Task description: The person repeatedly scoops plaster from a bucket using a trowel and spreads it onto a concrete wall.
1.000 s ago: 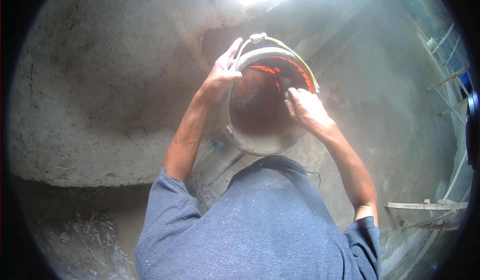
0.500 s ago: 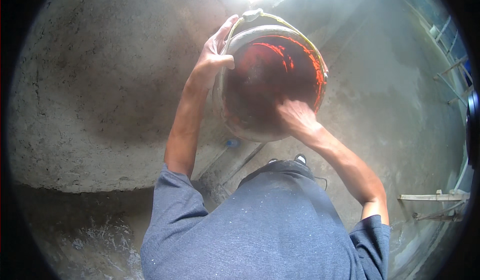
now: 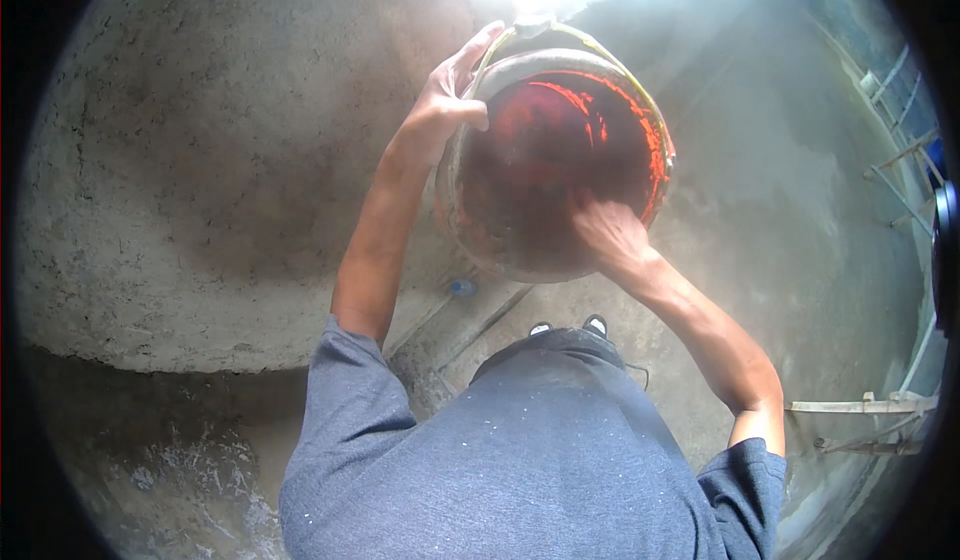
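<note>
A round bucket (image 3: pixel 548 63) hangs in front of me, its mouth turned toward me. Its inner wall is stained bright orange-red along the far and right sides, while the depth of it is dark. A thin yellowish handle (image 3: pixel 597 42) with a pale grip arches over the far rim. My left hand (image 3: pixel 445 100) grips the bucket's left rim, thumb toward the opening and fingers along the outside. Into the bucket's near right part reaches my right hand (image 3: pixel 612 232). Its fingers vanish in the dark inside, so what they touch or hold is hidden.
A rough concrete wall or slab (image 3: pixel 200 210) fills the left. Small and blue, an object (image 3: pixel 462 287) lies on the ground below the bucket. Wooden frame pieces (image 3: pixel 860 406) jut in at the right. Bright light glares at the far end.
In the picture, the bucket and both hands have shifted slightly right. My right hand stays inside the bucket, and my left keeps its hold on the rim.
</note>
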Demonstrator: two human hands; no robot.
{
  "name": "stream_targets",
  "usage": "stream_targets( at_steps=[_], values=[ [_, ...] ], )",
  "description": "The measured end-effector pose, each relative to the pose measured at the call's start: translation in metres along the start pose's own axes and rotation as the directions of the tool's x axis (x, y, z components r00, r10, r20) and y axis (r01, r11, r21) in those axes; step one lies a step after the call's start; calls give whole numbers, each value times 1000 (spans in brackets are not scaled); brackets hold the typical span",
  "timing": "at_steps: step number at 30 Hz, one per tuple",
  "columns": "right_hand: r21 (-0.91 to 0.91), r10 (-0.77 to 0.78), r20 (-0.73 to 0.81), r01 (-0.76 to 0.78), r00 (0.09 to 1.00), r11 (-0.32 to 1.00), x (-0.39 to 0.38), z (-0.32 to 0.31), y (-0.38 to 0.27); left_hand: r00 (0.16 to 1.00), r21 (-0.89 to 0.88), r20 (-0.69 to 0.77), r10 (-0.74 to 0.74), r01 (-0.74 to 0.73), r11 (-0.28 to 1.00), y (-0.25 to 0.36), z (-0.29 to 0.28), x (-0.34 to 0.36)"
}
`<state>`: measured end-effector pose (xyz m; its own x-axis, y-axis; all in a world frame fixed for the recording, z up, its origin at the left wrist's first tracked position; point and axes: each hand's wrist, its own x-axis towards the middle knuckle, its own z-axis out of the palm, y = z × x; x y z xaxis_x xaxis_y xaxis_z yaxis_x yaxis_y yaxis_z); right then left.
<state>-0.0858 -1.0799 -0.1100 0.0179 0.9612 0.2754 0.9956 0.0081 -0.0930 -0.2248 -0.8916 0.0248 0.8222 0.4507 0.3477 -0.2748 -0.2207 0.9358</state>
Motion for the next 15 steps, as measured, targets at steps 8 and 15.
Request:
stream_targets(
  at_steps=[8,15],
  values=[
    [-287,59,-66,-76,996,955,29,-50,8,1000,-50,26,0,1,999,3,4,-5],
    [-193,-85,0,83,996,978,10,-12,-3,999,14,32,25,-25,1000,18,13,-2]
  ],
)
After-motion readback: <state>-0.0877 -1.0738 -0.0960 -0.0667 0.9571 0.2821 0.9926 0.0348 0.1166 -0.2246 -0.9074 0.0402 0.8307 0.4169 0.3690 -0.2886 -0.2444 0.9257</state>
